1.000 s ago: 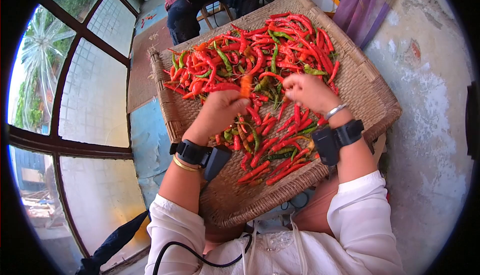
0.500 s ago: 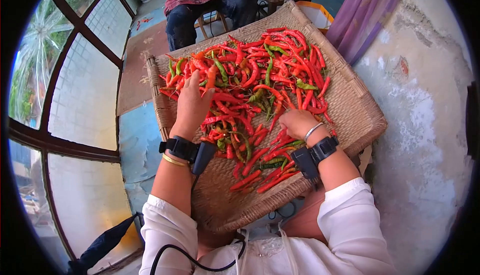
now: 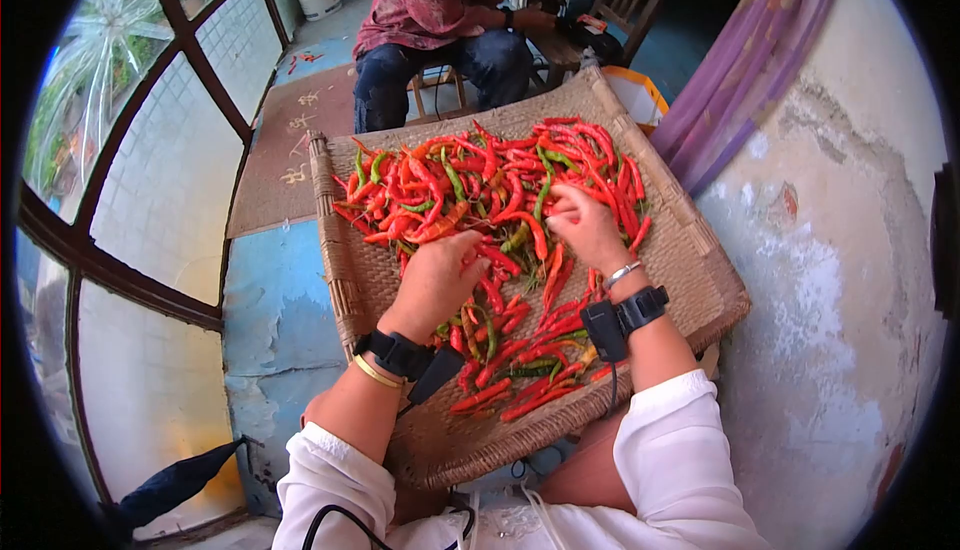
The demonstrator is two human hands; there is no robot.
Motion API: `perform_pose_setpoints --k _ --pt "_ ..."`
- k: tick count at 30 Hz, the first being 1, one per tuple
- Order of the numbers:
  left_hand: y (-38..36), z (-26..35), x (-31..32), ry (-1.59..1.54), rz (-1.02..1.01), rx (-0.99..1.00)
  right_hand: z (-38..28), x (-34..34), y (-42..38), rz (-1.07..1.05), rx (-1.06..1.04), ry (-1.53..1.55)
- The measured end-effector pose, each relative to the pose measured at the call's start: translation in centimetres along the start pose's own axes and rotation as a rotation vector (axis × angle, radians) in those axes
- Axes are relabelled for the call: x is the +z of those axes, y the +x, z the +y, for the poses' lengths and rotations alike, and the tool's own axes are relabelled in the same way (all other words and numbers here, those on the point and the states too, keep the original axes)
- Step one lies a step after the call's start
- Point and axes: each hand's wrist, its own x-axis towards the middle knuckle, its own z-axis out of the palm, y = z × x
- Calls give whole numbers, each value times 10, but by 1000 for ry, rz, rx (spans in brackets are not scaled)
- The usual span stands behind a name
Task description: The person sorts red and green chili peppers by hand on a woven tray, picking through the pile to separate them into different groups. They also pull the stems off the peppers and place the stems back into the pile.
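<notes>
A large spread of chili peppers (image 3: 470, 170), mostly red with several green and orange ones, lies on a woven tray (image 3: 690, 260). My left hand (image 3: 435, 285) is over the left-middle part of the pile, its thumb apart from the fingers; I see nothing held in it. On the right side, my right hand (image 3: 588, 230) reaches low over the peppers, fingers bent and slightly apart, with no pepper plainly in them. Close to me, a smaller group of red and green chilies (image 3: 530, 370) lies near the tray's front edge. Some peppers under both hands are hidden.
Across the tray sits another person (image 3: 430, 10) in a reddish patterned shirt. A wooden chair (image 3: 625, 5) and a yellow-rimmed box (image 3: 635, 95) stand behind. Framed windows (image 3: 160, 180) run along the left; a purple curtain (image 3: 745, 60) hangs by the worn wall (image 3: 810, 300) at right.
My left hand has come down and right from the upper left of the pile. My right hand has moved forward onto the main pile. The camera view has shifted.
</notes>
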Motion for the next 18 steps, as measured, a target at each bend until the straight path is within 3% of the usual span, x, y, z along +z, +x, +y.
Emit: perform_pose_setpoints --k 1,3,6,10,18 --pt "0 0 0 -10 -55 -16 11 -8 12 104 -88 -277" --pt "0 3 0 -10 -78 -13 22 -25 25 169 8 -711" --pt "1 3 6 4 -114 69 45 -36 47 183 108 -877" --pt "0 1 11 55 -231 73 64 -39 66 73 305 -928" --pt "-2 1 17 129 -334 99 63 -35 58 -165 300 -882"
